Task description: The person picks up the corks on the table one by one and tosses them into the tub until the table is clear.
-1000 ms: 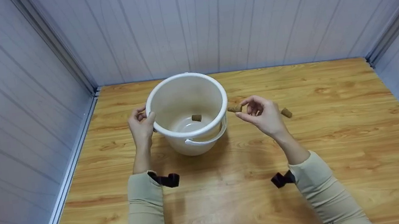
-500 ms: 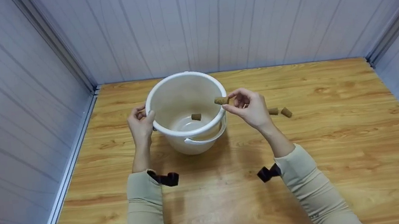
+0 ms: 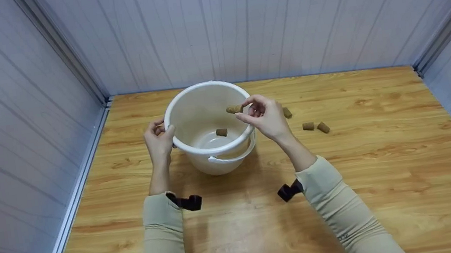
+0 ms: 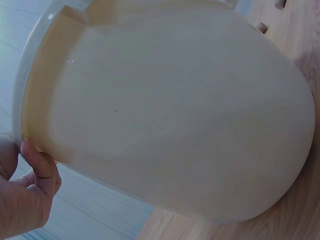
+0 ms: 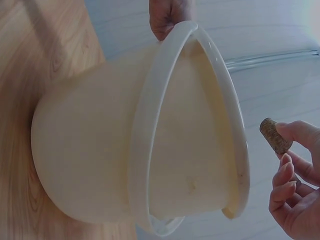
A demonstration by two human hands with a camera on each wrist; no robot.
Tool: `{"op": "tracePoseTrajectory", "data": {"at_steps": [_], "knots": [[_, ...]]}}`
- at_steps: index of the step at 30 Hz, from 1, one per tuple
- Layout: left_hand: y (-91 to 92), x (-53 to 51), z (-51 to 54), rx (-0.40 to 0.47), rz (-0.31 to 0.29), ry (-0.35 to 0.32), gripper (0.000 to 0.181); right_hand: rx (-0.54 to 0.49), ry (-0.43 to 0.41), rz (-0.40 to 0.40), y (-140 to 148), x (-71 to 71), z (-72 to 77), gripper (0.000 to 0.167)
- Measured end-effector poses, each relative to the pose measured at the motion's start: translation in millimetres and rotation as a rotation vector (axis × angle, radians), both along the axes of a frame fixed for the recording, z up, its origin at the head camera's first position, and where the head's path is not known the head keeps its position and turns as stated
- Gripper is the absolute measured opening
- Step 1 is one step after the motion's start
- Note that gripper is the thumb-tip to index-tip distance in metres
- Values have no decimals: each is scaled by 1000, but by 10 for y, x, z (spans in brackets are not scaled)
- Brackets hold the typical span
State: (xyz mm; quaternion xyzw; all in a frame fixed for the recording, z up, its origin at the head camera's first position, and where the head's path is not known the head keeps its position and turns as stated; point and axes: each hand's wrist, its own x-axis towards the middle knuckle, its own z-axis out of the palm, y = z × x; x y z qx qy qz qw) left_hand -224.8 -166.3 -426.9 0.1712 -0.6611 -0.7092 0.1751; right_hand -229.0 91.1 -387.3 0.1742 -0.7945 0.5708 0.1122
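Note:
A white bucket (image 3: 218, 163) stands upright on the wooden floor, its handle (image 3: 236, 159) hanging down at the front. My left hand (image 3: 158, 141) grips the rim at the left, thumb on top. Above the bucket's right rim, my right hand (image 3: 267, 116) pinches a cork stopper (image 3: 234, 109) between thumb and fingertip. The right wrist view shows this cork (image 5: 275, 136) apart from the rim; the other fingers are curled, and a small brown piece (image 5: 296, 180) shows among them, partly hidden. Another cork (image 3: 221, 132) lies on the bucket's bottom.
Right of the bucket, three corks lie on the wooden surface (image 3: 388, 156): one cork (image 3: 287, 112) behind the right hand, a second cork (image 3: 308, 126), and a third cork (image 3: 323, 127) beside it. Pale panelled walls (image 3: 220, 25) enclose the back and sides.
My right hand has moved left and away from me, bringing the pinched cork from outside the rim to over the bucket's opening. More corks on the surface are uncovered. The left hand stays put.

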Motion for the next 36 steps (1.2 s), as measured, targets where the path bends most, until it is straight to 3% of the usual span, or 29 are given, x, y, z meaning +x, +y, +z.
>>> {"op": "tracePoseTrajectory", "data": {"at_steps": [18, 36], "knots": [[-2, 0, -5, 6, 12, 21, 30, 33, 19, 36, -265, -70, -33, 20], [4, -7, -12, -27, 24, 9, 31, -14, 6, 75, -240, -66, -19, 26]]}}
